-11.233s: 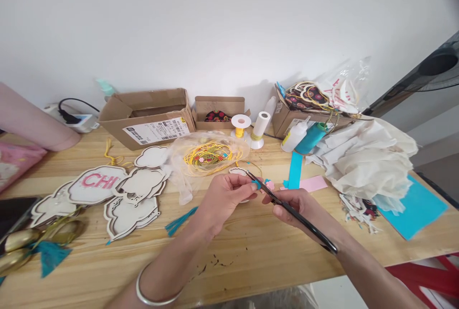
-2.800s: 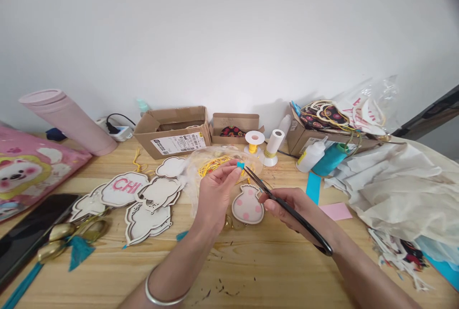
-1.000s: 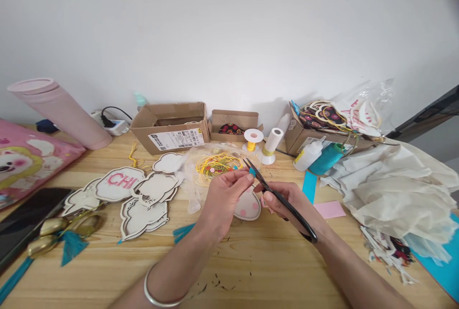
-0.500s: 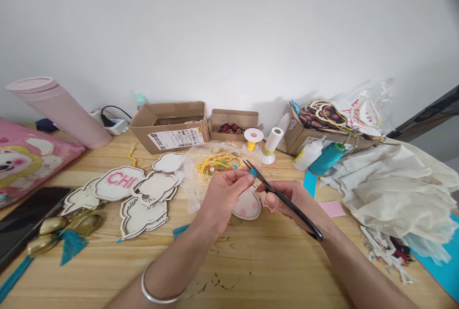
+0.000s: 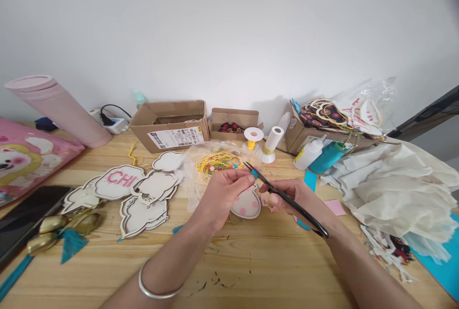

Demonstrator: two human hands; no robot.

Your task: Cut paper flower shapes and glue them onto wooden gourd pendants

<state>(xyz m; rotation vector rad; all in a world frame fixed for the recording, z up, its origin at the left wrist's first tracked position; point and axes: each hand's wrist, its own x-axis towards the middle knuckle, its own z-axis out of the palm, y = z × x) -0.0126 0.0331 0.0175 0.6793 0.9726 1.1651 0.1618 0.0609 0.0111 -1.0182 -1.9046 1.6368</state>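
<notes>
The right hand (image 5: 296, 201) is wrapped around the black scissors (image 5: 304, 214). The left hand (image 5: 220, 199) pinches a small blue scrap (image 5: 254, 174) between thumb and forefinger, right at the blades; whether they bite it, I cannot tell. Below lies the spotted plaque (image 5: 247, 205). Off to the left, another plaque (image 5: 118, 182) reads "CHI" in pink. Farther back, the carton (image 5: 141, 132) bears a white label (image 5: 175, 137), its print too small to read.
</notes>
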